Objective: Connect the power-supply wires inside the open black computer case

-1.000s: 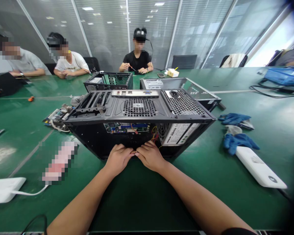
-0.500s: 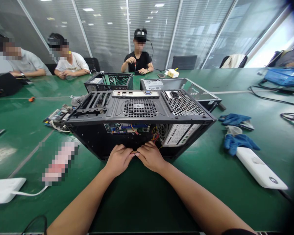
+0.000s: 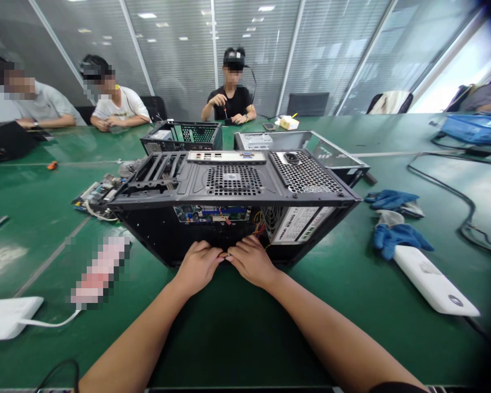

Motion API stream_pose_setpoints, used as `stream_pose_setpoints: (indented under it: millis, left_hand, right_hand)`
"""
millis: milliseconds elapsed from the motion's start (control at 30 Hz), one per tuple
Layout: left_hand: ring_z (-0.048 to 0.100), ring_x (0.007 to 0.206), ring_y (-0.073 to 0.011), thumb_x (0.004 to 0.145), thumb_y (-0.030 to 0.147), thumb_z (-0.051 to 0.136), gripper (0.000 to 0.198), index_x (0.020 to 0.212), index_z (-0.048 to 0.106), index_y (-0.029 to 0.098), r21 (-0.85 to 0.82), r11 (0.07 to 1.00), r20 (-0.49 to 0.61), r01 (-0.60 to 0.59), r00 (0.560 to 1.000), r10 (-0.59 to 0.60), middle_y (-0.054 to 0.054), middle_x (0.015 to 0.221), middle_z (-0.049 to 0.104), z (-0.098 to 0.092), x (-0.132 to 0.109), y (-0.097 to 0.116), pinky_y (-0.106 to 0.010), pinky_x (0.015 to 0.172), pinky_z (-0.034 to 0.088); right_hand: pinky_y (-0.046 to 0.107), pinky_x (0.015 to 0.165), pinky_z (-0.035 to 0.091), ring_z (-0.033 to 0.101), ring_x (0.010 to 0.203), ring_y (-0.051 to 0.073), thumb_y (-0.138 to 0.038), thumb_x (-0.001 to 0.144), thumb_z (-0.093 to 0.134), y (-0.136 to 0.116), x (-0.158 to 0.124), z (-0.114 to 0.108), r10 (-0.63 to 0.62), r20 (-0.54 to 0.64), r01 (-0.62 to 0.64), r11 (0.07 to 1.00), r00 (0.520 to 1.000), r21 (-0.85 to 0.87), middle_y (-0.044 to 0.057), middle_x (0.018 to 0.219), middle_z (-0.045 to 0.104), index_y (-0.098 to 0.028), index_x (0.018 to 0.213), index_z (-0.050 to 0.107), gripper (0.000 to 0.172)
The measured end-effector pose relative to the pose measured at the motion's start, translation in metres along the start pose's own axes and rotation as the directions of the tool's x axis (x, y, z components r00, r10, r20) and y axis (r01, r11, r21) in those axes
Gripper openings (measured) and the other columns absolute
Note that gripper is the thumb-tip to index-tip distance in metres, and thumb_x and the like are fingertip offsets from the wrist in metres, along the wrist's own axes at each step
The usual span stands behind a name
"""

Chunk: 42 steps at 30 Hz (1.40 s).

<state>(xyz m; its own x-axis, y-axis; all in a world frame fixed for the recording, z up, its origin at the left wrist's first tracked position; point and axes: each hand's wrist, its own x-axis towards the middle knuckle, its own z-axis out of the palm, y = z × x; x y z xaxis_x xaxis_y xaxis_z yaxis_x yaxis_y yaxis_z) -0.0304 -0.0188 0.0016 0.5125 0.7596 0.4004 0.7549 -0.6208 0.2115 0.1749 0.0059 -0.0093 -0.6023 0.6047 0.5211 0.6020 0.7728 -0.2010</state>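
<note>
A black computer case (image 3: 188, 188) stands on the table in front of me, its back panel facing up and its open side toward me. Inside it show a motherboard (image 3: 213, 214), a power supply (image 3: 300, 225) with a white label, and coloured wires (image 3: 258, 219). My left hand (image 3: 198, 266) and my right hand (image 3: 251, 262) meet at the case's near lower edge, fingertips pinched together. Between them is a thin orange-brown bit of cable (image 3: 225, 254), mostly covered by the fingers. A yellow-and-black wire (image 3: 267, 246) comes out beside my right hand.
Two more case frames (image 3: 196, 134) (image 3: 339, 155) stand behind. Loose circuit boards (image 3: 96, 197) lie left. Blue gloves (image 3: 403, 234), a white power bank (image 3: 436, 279) and a black cord (image 3: 466, 202) are on the right. Three people sit across the table; one holds a screwdriver (image 3: 225, 112).
My hands stay almost where they were, still pinched together. On the right, the black cord has shifted across the table toward me and leftward.
</note>
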Motion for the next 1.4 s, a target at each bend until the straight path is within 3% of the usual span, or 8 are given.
stream_pose_setpoints:
  millis: [267,533,700,900,1033,1167,1400]
  left_hand:
    - [0.052,0.077,-0.0200,0.098,0.033,0.041,0.028,0.096,0.065,0.019,0.069,0.998,-0.082,0.004,0.997,0.002,-0.005,0.073,0.066,0.002,0.000,0.001,-0.034,0.070,0.036]
    - [0.052,0.074,-0.0197,0.098,0.031,0.041,0.028,0.093,0.064,0.018,0.080,0.997,-0.070,0.007,0.998,-0.001,-0.005,0.073,0.066,-0.002,0.001,0.005,-0.033,0.068,0.035]
    - [0.051,0.068,-0.0176,0.098,0.030,0.040,0.027,0.091,0.063,0.018,-0.067,0.997,0.014,0.024,1.000,-0.023,-0.004,0.075,0.066,-0.005,0.000,0.006,-0.033,0.068,0.037]
    - [0.056,0.071,-0.0173,0.097,0.029,0.040,0.026,0.102,0.063,0.017,-0.225,0.971,-0.020,0.077,0.996,-0.083,-0.005,0.081,0.066,-0.008,-0.002,0.004,-0.032,0.069,0.040]
    - [0.056,0.072,-0.0163,0.098,0.029,0.038,0.026,0.093,0.062,0.018,-0.285,0.955,0.043,0.085,0.996,-0.076,-0.003,0.079,0.064,-0.010,0.000,0.006,-0.031,0.070,0.039]
    - [0.051,0.068,-0.0161,0.099,0.029,0.034,0.034,0.077,0.057,0.018,-0.253,0.966,0.084,0.055,0.996,-0.035,-0.002,0.070,0.058,-0.013,0.003,0.007,-0.031,0.067,0.035]
    - [0.047,0.070,-0.0184,0.099,0.033,0.036,0.033,0.077,0.055,0.017,-0.089,0.996,0.097,0.018,0.995,-0.009,-0.003,0.069,0.059,-0.011,0.003,0.004,-0.032,0.067,0.031]
  right_hand:
    - [0.032,0.073,0.030,0.049,0.069,0.017,-0.034,0.098,0.041,-0.002,0.003,-0.002,0.010,0.008,-0.010,1.000,1.000,0.013,0.002,0.067,0.061,-0.020,0.080,0.061,0.030]
    - [0.032,0.072,0.029,0.050,0.068,0.017,-0.035,0.099,0.040,-0.001,0.003,-0.003,0.028,0.026,-0.029,0.999,0.999,0.044,0.002,0.067,0.061,-0.019,0.080,0.061,0.032]
    - [0.032,0.074,0.030,0.049,0.074,0.018,-0.038,0.097,0.044,0.001,0.002,-0.002,-0.002,-0.031,0.002,1.000,1.000,0.014,0.002,0.073,0.061,-0.020,0.089,0.065,0.029]
    - [0.033,0.073,0.030,0.045,0.075,0.018,-0.036,0.097,0.045,0.002,0.001,-0.002,-0.060,-0.047,0.059,0.998,0.997,-0.022,0.003,0.073,0.058,-0.020,0.094,0.066,0.027]
    - [0.033,0.073,0.031,0.044,0.075,0.018,-0.035,0.097,0.046,0.002,0.001,-0.003,-0.082,-0.063,0.080,0.996,0.995,-0.025,0.003,0.073,0.057,-0.020,0.095,0.067,0.026]
    - [0.033,0.073,0.031,0.044,0.075,0.019,-0.035,0.097,0.044,0.002,0.001,-0.004,-0.076,-0.054,0.075,0.997,0.996,-0.025,0.003,0.073,0.056,-0.021,0.094,0.067,0.027]
    - [0.033,0.074,0.031,0.046,0.075,0.019,-0.033,0.097,0.044,0.002,0.000,-0.001,-0.048,-0.027,0.047,0.999,0.998,-0.015,0.003,0.072,0.058,-0.019,0.090,0.065,0.027]
